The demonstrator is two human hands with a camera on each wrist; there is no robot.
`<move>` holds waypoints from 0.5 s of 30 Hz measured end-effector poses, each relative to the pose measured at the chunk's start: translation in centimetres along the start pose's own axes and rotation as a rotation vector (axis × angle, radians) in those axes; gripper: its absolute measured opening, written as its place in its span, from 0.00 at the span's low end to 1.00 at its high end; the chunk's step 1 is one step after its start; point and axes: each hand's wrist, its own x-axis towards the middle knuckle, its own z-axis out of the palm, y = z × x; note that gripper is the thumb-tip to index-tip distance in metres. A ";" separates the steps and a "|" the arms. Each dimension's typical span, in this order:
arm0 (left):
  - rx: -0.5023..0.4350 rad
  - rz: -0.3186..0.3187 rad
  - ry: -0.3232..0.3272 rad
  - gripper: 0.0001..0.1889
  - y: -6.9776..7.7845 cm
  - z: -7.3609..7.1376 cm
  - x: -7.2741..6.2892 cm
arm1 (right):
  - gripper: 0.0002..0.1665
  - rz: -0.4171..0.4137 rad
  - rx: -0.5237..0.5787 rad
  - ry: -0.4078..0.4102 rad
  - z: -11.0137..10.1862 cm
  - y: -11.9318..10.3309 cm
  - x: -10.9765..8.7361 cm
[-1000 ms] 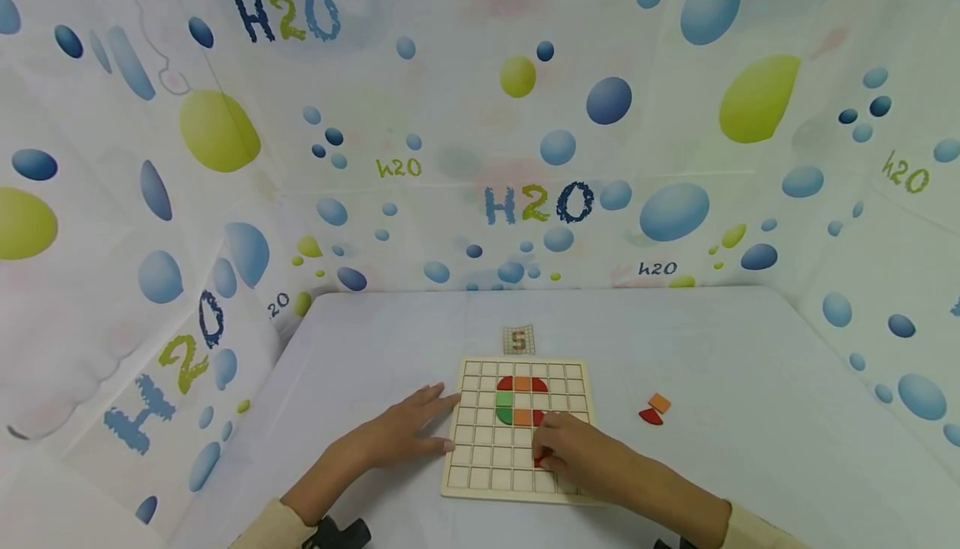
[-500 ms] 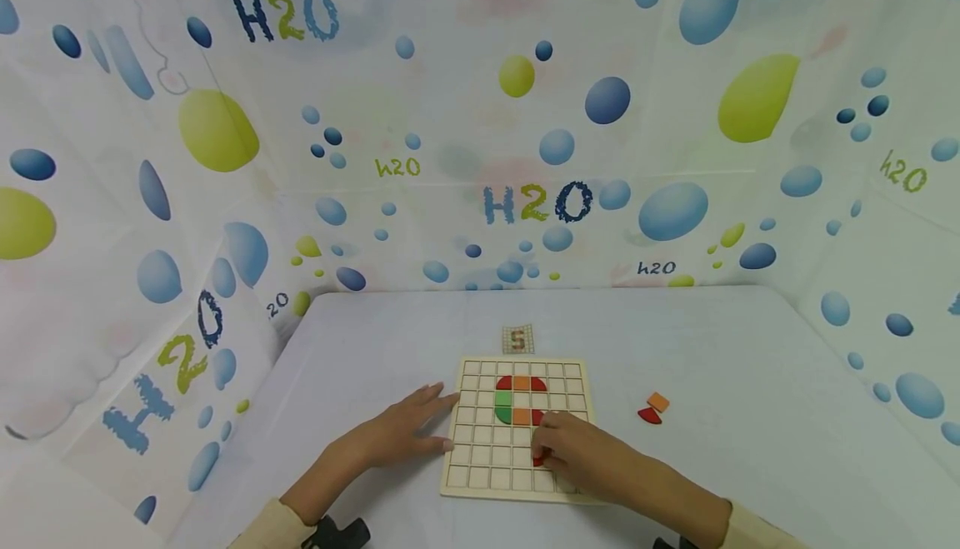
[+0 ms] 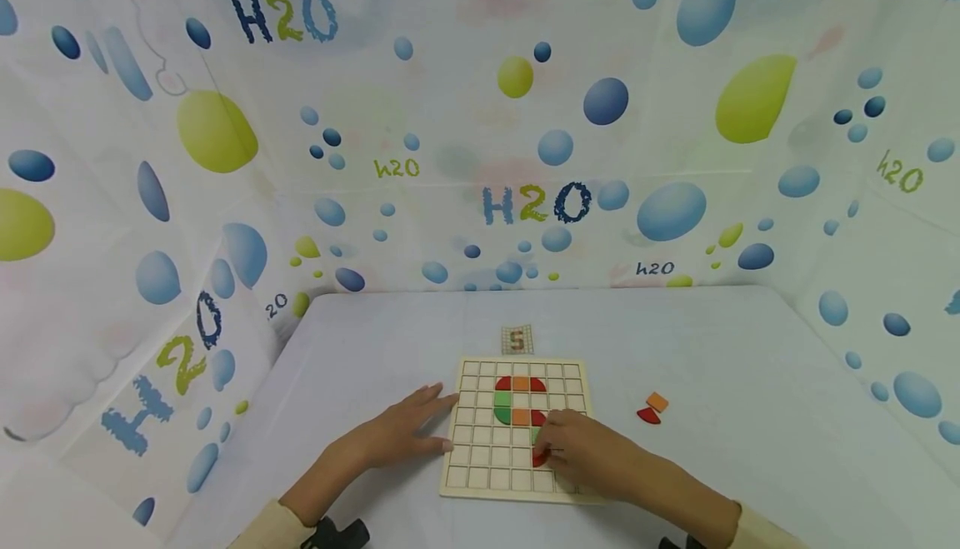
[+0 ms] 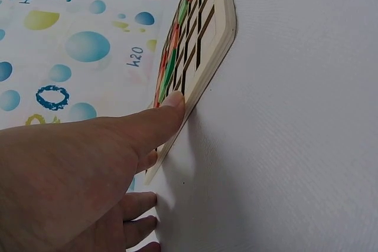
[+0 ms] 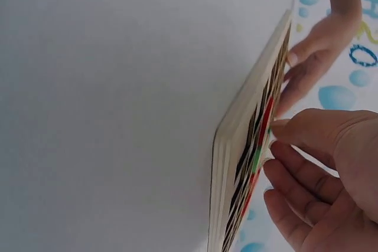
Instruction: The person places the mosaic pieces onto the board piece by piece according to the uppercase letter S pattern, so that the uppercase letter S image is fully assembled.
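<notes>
A square wooden grid board (image 3: 491, 457) lies on the white table. Set in its cells are coloured tiles: red quarter-rounds, orange squares (image 3: 521, 417), a green square (image 3: 502, 399) and a green quarter-round. My left hand (image 3: 405, 428) rests at the board's left side, fingers spread, its thumb (image 4: 171, 103) on the edge. Over the board's right half, my right hand (image 3: 581, 449) touches a red tile (image 3: 538, 456) with its fingertips, fingers loosely bent. That tile appears seated in a cell, below a partly covered green tile (image 3: 535, 434). In the right wrist view nothing shows between thumb and fingers.
Right of the board lie a loose orange square tile (image 3: 657, 402) and a loose red quarter-round (image 3: 648, 416). Behind the board is a small card (image 3: 517, 339) with an S-shaped pattern. A printed cloth (image 3: 450, 116) stands around the table.
My right hand has shifted slightly to the right, baring more of the red tile and the green tile above it. My left hand stays where it was.
</notes>
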 end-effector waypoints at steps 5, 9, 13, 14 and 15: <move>-0.006 -0.005 -0.001 0.41 0.2 -0.1 -0.1 | 0.08 0.099 0.075 0.049 -1.6 1.7 -1.1; -0.005 -0.013 0.001 0.41 0.4 -0.2 -0.2 | 0.09 0.128 0.107 0.145 -3.1 3.9 -2.4; 0.008 -0.031 0.000 0.41 0.6 -0.2 -0.2 | 0.12 0.164 0.152 0.222 -4.8 6.8 -3.8; 0.012 -0.035 0.000 0.42 0.6 -0.2 -0.2 | 0.12 0.182 0.170 0.232 -5.2 7.5 -4.1; 0.015 -0.039 0.000 0.42 0.6 -0.1 -0.1 | 0.13 0.212 0.194 0.236 -5.6 8.3 -4.5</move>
